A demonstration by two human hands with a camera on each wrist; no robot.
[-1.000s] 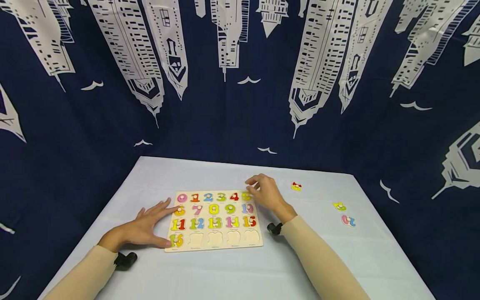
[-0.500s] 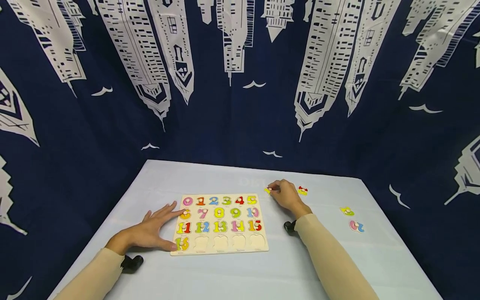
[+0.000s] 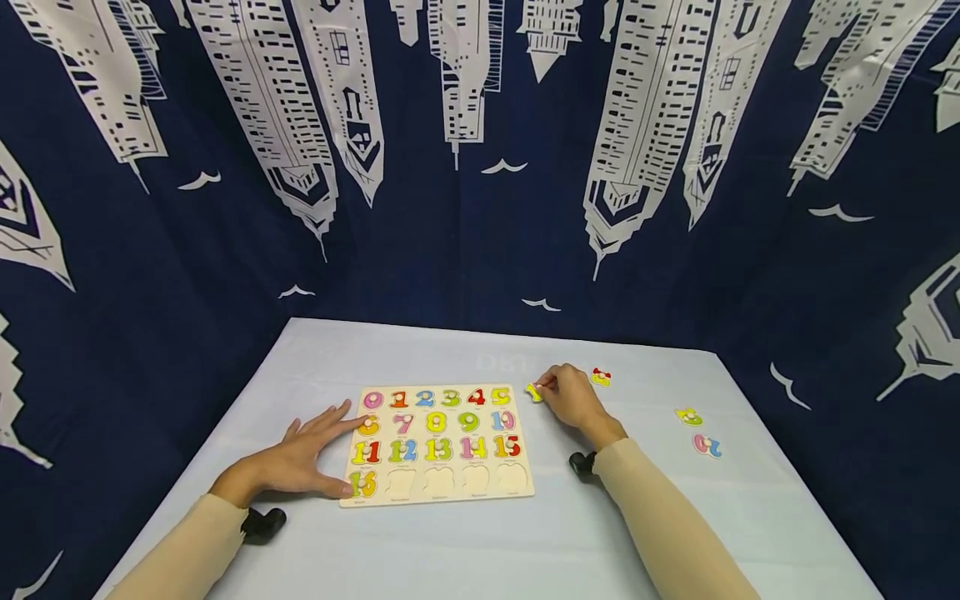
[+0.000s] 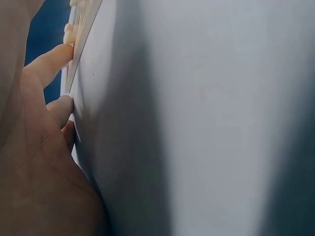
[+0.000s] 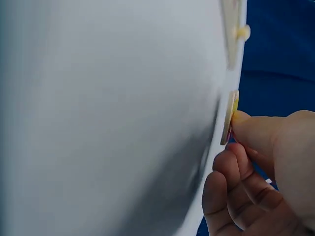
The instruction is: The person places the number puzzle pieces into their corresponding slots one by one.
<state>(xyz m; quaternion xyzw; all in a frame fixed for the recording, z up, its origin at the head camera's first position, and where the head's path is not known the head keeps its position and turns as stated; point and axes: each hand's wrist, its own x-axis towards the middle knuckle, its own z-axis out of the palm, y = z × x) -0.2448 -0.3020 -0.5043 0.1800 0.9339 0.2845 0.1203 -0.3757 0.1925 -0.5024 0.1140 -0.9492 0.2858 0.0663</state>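
Observation:
A wooden number puzzle board (image 3: 438,481) lies flat on the table. Its upper three rows hold knobbed number pieces, and the bottom row has a 16 (image 3: 363,484) at the left, then bare recesses. My left hand (image 3: 292,458) rests at the board's left edge, fingers spread, thumb by the 16 and index fingertip at the 6 (image 3: 368,425). Just right of the board's top right corner, my right hand (image 3: 573,402) pinches a yellow number piece (image 3: 533,392). In the right wrist view that piece (image 5: 228,120) is tilted on edge; its number is partly hidden by the fingers.
Several loose number pieces lie to the right: a red and yellow one (image 3: 602,377), a yellow and green one (image 3: 688,416), and a pink and blue one (image 3: 707,446). A dark blue cloth (image 3: 457,250) with white buildings hangs behind the white table (image 3: 450,550).
My right hand has moved right from the board's top right corner to the yellow number piece and now pinches it. My left hand has stayed on the board's edge.

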